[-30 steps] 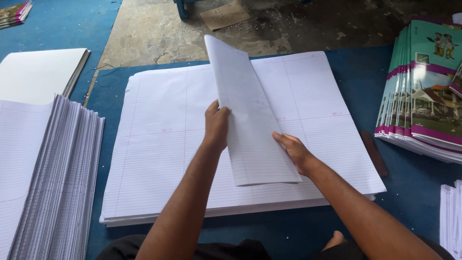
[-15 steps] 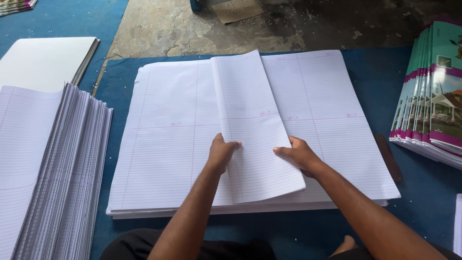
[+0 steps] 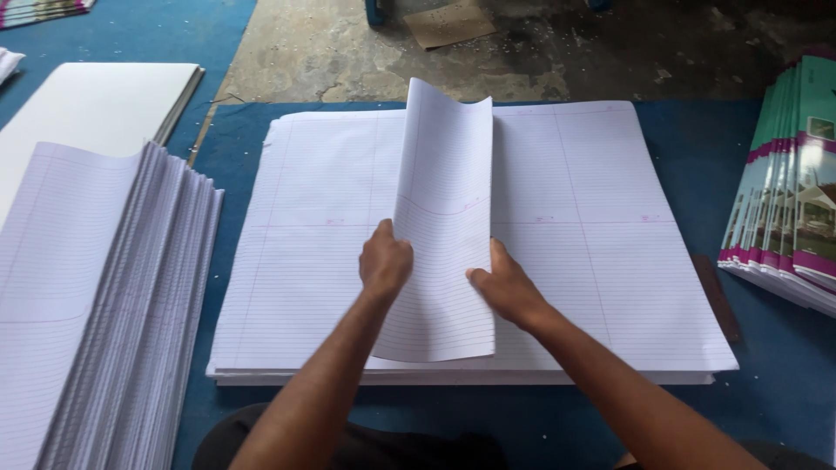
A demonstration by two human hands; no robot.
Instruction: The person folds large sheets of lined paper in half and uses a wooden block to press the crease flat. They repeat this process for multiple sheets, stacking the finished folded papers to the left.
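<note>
A big stack of ruled sheets (image 3: 610,261) fills the middle of the blue mat (image 3: 749,409). At nine o'clock lies a fanned pile of folded ruled sheets (image 3: 113,296); at three o'clock, a stack of green-and-purple covers (image 3: 797,200). On the big stack, dead centre, a folded sheet (image 3: 444,218) arches up toward twelve o'clock. The left hand (image 3: 385,261) pinches its left edge, fingers closed on the paper; the right hand (image 3: 505,287) presses its right edge, fingers curled.
</note>
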